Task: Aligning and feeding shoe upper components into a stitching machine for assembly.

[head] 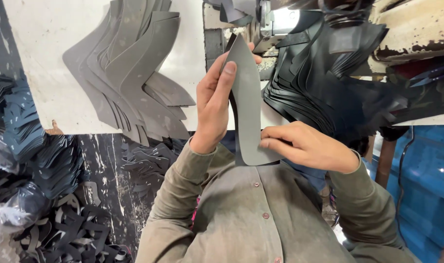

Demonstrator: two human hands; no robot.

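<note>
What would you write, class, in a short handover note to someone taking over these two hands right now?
Left hand: holds the upper part of a grey cut piece, fingers along its edge.
Right hand: pinches the piece's lower end.
Fanned grey pieces lie on the white table; a black stack sits by the machine; dark scraps lie lower left.
Done: one piece picked up.
Left: cannot tell.

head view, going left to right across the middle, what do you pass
dark cut pieces heap → fanned stack of grey pieces → left hand → grey boot-shaped piece it grips → right hand pinching its lower end → black stack → blue surface
</note>
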